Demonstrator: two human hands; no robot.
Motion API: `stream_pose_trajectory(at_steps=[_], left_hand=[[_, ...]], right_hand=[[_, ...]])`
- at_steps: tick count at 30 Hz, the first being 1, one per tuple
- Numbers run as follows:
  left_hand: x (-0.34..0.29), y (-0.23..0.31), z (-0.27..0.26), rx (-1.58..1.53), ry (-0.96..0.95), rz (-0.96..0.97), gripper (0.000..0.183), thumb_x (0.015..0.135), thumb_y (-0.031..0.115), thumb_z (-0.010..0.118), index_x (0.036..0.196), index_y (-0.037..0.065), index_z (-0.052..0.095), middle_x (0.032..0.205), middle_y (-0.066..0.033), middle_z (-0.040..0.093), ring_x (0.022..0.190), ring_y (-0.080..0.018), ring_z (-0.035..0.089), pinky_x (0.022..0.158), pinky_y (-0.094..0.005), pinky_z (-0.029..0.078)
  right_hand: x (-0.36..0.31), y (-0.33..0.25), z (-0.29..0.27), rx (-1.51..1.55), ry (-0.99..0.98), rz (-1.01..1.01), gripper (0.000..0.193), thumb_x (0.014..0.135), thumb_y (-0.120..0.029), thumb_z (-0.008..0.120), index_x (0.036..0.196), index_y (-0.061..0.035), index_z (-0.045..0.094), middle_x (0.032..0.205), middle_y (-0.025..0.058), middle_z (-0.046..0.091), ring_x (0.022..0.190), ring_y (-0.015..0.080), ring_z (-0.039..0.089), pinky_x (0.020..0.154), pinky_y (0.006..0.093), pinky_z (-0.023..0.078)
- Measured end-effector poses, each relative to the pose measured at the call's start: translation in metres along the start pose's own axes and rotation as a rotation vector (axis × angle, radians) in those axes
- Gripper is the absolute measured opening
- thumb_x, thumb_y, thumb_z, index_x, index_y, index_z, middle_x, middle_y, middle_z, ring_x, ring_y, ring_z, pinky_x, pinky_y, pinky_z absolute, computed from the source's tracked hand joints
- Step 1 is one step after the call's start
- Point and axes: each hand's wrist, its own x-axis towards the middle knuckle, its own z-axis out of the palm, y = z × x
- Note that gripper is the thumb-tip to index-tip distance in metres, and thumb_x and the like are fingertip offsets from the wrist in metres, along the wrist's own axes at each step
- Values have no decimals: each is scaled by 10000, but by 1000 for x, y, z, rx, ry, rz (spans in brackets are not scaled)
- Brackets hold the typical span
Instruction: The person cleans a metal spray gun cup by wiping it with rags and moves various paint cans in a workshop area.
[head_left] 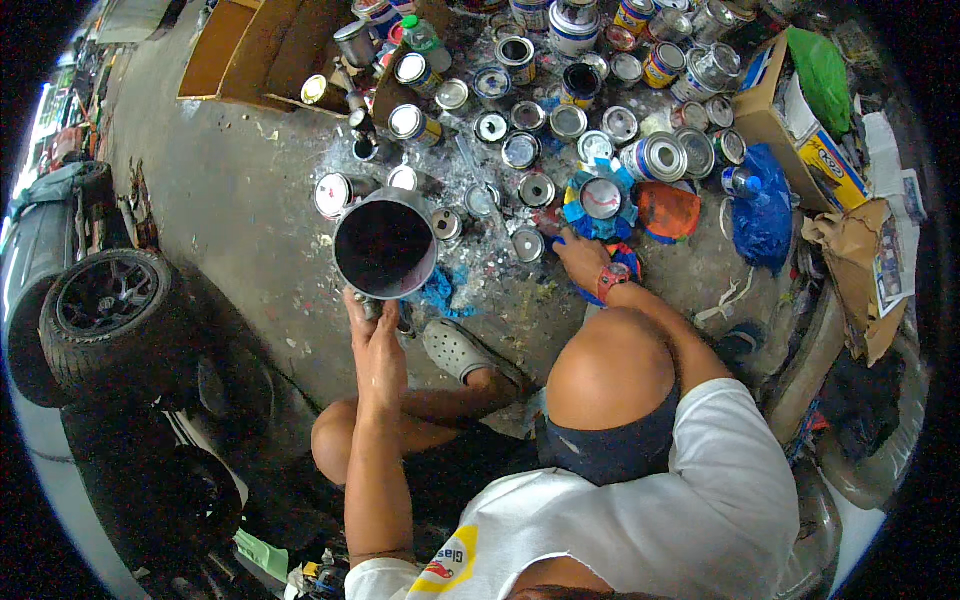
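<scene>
My left hand [374, 345] is closed around the lower part of a spray gun whose wide metal cup [428, 262] faces up, open at the top and dark inside. Metal fittings show at my fingers. My right hand [583, 262], with a red watch at the wrist, reaches down past my raised knee. It is closed on a blue and orange rag [627, 259], which shows on both sides of it; the fingertips are partly hidden. Just left of those fingers stands a small round can [527, 243]. Beyond them, a can with a pale lid [601, 198] sits on blue crumpled material.
Several paint cans [568, 122] crowd the stained floor ahead. Cardboard boxes stand at the far left [268, 55] and right [765, 95]. A blue plastic bag [762, 215] and an orange cloth [668, 211] lie to the right. A vehicle wheel [108, 297] is at the left.
</scene>
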Motion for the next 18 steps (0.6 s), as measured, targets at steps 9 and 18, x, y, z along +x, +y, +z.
stream_pose_trajectory(at_steps=[9,18], left_hand=[[-3,19,27,-72,-6,88,465,1018,77,557,1461,58,413,1265,-34,577,1116,-132,523,959,-275,409],[7,42,39,-197,-49,173,424,1044,487,535,1075,71,608,866,-22,657,663,-91,556,549,-270,401]], right_hand=[[-95,38,-40,594,75,135,588,782,-275,845,1250,-4,614,1078,180,728,1014,337,689,861,430,550],[-190,4,-240,1838,560,199,526,964,-277,690,1404,-35,532,1340,142,636,1184,308,649,1039,510,516]])
